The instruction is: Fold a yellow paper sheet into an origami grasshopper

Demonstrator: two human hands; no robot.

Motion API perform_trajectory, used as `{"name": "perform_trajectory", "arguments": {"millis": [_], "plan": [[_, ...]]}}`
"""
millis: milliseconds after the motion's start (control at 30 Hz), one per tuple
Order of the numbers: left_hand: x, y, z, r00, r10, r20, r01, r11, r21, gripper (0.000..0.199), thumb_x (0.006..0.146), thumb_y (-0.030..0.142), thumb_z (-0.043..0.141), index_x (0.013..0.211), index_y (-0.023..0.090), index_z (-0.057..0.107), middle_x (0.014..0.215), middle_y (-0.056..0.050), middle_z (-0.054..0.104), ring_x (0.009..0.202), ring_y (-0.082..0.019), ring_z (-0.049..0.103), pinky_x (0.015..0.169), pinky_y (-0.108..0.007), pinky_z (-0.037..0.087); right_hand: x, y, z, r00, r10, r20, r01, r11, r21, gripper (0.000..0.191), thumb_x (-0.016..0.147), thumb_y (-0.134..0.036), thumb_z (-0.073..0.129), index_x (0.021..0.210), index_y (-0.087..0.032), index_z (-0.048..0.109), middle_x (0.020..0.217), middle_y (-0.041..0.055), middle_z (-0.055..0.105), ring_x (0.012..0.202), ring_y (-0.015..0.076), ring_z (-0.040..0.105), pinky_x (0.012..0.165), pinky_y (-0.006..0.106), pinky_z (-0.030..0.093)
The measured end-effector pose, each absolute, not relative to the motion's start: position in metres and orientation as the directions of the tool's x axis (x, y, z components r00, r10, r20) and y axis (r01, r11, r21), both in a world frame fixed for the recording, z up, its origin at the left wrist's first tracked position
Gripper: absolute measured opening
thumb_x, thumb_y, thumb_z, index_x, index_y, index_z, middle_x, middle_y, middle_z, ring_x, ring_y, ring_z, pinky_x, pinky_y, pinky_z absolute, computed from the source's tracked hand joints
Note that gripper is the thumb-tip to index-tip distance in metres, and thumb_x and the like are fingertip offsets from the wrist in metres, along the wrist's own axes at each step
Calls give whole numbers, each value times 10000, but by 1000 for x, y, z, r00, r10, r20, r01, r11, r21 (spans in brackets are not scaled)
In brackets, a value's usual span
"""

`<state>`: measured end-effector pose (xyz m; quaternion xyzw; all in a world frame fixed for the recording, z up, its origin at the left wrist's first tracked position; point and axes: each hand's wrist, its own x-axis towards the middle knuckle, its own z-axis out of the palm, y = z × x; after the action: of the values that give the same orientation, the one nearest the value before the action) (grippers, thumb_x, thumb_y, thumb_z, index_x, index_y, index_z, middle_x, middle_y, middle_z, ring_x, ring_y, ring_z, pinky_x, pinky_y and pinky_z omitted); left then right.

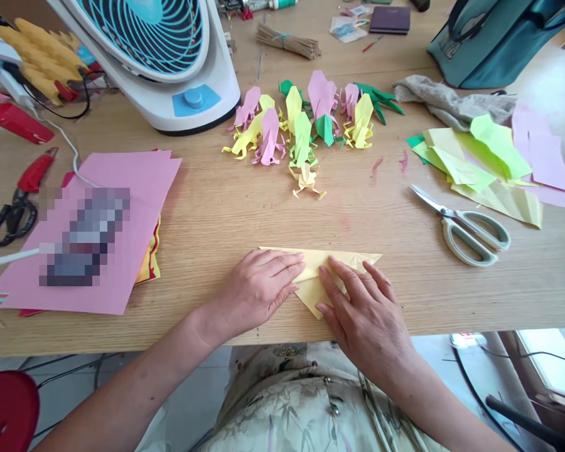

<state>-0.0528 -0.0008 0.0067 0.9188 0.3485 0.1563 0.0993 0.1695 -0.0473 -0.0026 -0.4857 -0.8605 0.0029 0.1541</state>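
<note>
A sheet of pale yellow paper (313, 292), partly folded, lies near the table's front edge. Its long edge points away from me and a corner points toward me. My left hand (258, 282) rests flat on its left part, fingers stretched out. On the right part, my right hand (360, 301) presses down with its fingers spread, the thumb near the lower corner. Both hands hide much of the folds. Beyond the paper stands a small cream folded-paper frog (306, 179), in front of several pink, yellow and green paper figures such as a pink one (269, 138).
Scissors (461, 225) lie to the right, below loose paper scraps (480, 157) and a grey cloth (452, 97). On the left are a stack of pink paper (136, 182) with a blurred object on it, red-handled pruners (23, 194) and a fan (193, 100). A teal bag (484, 50) stands back right.
</note>
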Motion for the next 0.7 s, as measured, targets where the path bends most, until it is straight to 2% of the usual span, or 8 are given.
{"name": "perform_trajectory", "arguments": {"millis": [233, 367, 500, 600, 700], "plan": [[-55, 5, 9, 702, 680, 213, 578, -718, 388, 303, 995, 196, 457, 1240, 149, 629, 1267, -117, 677, 1185, -232, 617, 970, -435, 522, 164, -53, 1, -486, 860, 155, 854, 505, -122, 460, 985, -388, 494, 1395, -187, 549, 1438, 216, 488, 1284, 316, 502, 1120, 549, 335], [-59, 8, 9, 722, 654, 225, 538, -735, 413, 289, 975, 143, 487, 1223, 141, 636, 1264, -124, 678, 1193, -224, 615, 1000, -430, 518, 159, -57, 3, -483, 865, 138, 856, 499, -134, 510, 934, -428, 580, 1415, -266, 534, 1470, 204, 441, 1325, 363, 441, 1103, 593, 339], [-61, 11, 9, 723, 654, 224, 510, -723, 466, 379, 934, 33, 460, 1244, 169, 632, 1272, -117, 674, 1201, -207, 610, 1016, -430, 520, 157, -59, 3, -479, 867, 137, 854, 496, -153, 506, 933, -415, 584, 1424, -312, 519, 1492, 191, 412, 1350, 372, 407, 1099, 604, 334], [-62, 12, 10, 724, 658, 207, 508, -711, 486, 398, 931, 19, 435, 1238, 169, 639, 1289, -114, 667, 1211, -206, 606, 1033, -442, 512, 155, -61, 2, -458, 877, 145, 863, 478, -165, 495, 951, -436, 543, 1425, -293, 515, 1498, 184, 410, 1355, 366, 405, 1100, 604, 335], [-63, 12, 9, 727, 657, 199, 507, -709, 490, 385, 951, 41, 427, 1251, 173, 629, 1305, -103, 660, 1222, -201, 599, 1045, -438, 502, 150, -63, 0, -430, 890, 152, 880, 451, -148, 566, 944, -482, 529, 1422, -180, 508, 1479, 229, 427, 1372, 387, 383, 1100, 618, 331]]}}
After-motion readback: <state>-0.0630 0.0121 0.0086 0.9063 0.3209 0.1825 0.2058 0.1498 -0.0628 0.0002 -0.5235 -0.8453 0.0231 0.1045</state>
